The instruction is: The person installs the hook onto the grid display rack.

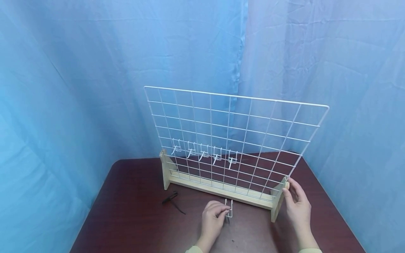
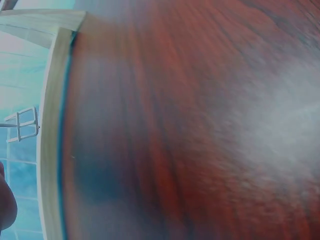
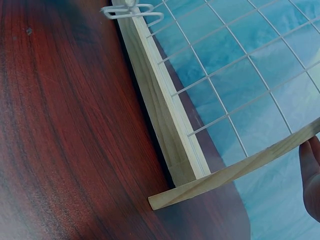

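Note:
In the head view my left hand (image 1: 212,218) pinches a white wire hook (image 1: 231,212) in front of the stand's base. The same hook (image 2: 27,124) shows at the left edge of the left wrist view. A white wire grid panel (image 1: 230,116) stands upright in a pale wooden stand (image 1: 221,188). My right hand (image 1: 298,207) grips the top of the stand's right side piece (image 1: 277,203), thumb in front. Several white hooks (image 1: 204,154) hang in a row on the grid, left of and near its middle.
A small black object with a thin stem (image 1: 173,201) lies on the dark red-brown table (image 1: 136,218), left of my left hand. Blue curtains (image 1: 95,88) surround the table at the back and sides.

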Tool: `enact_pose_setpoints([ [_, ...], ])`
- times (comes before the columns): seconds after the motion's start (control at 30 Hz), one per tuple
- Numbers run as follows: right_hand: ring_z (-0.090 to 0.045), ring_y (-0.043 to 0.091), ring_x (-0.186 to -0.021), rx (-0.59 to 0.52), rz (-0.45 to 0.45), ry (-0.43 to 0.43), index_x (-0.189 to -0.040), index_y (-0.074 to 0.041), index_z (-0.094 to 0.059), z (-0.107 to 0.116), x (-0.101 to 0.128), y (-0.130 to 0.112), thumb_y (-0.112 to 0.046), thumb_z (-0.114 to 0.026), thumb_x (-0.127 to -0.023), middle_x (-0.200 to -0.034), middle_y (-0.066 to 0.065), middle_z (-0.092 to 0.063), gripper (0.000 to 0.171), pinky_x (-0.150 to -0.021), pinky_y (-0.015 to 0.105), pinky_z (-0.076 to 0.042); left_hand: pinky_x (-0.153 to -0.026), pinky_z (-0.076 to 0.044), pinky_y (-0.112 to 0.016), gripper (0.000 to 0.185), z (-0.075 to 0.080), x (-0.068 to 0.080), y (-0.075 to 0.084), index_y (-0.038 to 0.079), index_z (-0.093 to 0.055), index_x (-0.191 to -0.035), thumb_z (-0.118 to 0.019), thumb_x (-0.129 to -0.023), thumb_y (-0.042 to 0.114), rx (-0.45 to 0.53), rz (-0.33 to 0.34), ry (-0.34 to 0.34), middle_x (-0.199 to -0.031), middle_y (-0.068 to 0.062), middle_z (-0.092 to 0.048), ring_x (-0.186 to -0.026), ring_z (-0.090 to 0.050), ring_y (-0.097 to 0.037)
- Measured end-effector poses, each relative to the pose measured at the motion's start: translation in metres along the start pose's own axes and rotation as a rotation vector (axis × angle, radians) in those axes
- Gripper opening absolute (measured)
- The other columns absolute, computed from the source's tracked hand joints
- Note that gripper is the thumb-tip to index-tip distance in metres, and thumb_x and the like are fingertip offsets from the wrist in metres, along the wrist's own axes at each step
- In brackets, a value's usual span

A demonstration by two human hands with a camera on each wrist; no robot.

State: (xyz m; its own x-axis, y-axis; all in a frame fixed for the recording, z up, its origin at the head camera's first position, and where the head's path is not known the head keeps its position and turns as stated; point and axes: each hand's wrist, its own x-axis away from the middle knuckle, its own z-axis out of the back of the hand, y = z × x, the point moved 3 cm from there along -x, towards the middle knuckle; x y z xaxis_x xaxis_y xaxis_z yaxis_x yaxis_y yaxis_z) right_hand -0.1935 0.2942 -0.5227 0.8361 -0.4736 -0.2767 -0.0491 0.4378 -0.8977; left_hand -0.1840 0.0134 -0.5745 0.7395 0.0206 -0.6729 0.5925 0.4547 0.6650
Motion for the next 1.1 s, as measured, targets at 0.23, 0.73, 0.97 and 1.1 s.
enact_pose_setpoints([
  [0.23,-0.048,-0.014,-0.110,0.009,0.000,0.000,-0.139,-0.017,-0.057,0.000,0.000,0.000,-0.014,-0.062,-0.099,-0.129,-0.003,-0.060,0.040,-0.094,0.007,-0.040,-0.083,-0.049,-0.020,0.018,0.003,-0.015,0.017,0.012,-0.078,-0.083,-0.083,-0.072,0.000,0.049,-0.036,0.015,-0.083,0.006,-0.075,-0.087,-0.065,-0.013],
  [0.73,-0.049,-0.014,-0.109,-0.013,0.020,0.010,-0.137,-0.014,-0.058,0.000,0.001,0.001,-0.010,-0.063,-0.098,-0.126,-0.009,-0.060,0.040,-0.093,0.006,-0.040,-0.085,-0.051,-0.027,0.015,0.007,-0.049,0.045,0.009,-0.078,-0.086,-0.081,-0.075,0.000,0.112,-0.200,0.090,-0.085,0.001,-0.075,-0.086,-0.067,-0.019],
  [0.97,-0.049,-0.013,-0.110,-0.014,0.021,0.007,-0.138,-0.015,-0.058,0.000,0.001,0.001,-0.010,-0.062,-0.098,-0.126,-0.007,-0.060,0.041,-0.094,0.006,-0.040,-0.085,-0.051,-0.024,0.015,0.007,-0.063,0.056,0.010,-0.077,-0.086,-0.080,-0.077,-0.001,0.144,-0.216,0.101,-0.084,0.002,-0.074,-0.086,-0.066,-0.017],
  [1.1,-0.049,-0.013,-0.110,-0.014,0.031,0.009,-0.138,-0.015,-0.058,-0.001,0.000,0.000,-0.010,-0.063,-0.098,-0.127,-0.008,-0.060,0.041,-0.093,0.006,-0.040,-0.087,-0.051,-0.024,0.014,0.006,-0.073,0.062,0.009,-0.078,-0.088,-0.079,-0.079,-0.001,0.172,-0.240,0.106,-0.084,0.001,-0.075,-0.087,-0.066,-0.018],
])
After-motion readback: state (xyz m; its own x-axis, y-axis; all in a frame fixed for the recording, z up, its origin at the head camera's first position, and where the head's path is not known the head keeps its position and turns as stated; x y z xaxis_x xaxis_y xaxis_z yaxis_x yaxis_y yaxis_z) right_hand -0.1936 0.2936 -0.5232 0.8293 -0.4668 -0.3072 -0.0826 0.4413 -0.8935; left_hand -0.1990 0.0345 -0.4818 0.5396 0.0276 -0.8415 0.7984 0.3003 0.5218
